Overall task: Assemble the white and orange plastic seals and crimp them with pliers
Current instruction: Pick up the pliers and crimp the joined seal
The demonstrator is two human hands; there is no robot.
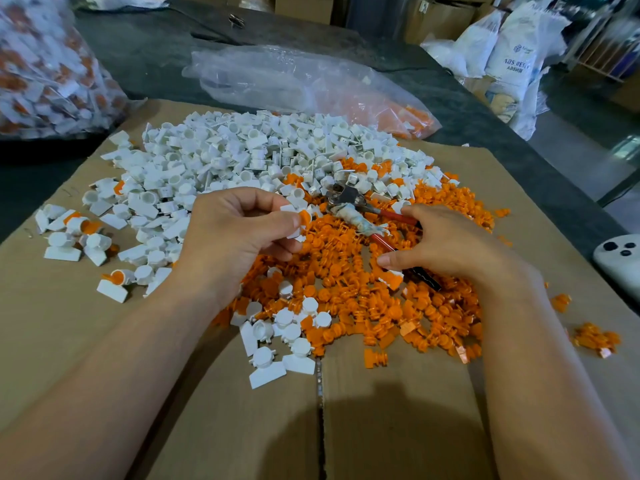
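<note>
My left hand [239, 230] pinches a white seal body with an orange insert [302, 218] between thumb and fingers, above the piles. My right hand [446, 244] lies over the red handles of the pliers [349, 206], fingers curving around them; the pliers' metal head rests on the orange pile, pointing away from me. A heap of white seal bodies [242, 157] fills the far left of the cardboard [398, 410]. A heap of orange inserts [363, 299] spreads in the middle and right.
Several assembled white-and-orange seals [76, 233] lie at the left. A clear bag of orange parts [311, 84] sits behind the piles, and a bag of finished seals [45, 71] at far left. A white phone [620, 258] lies at the right edge.
</note>
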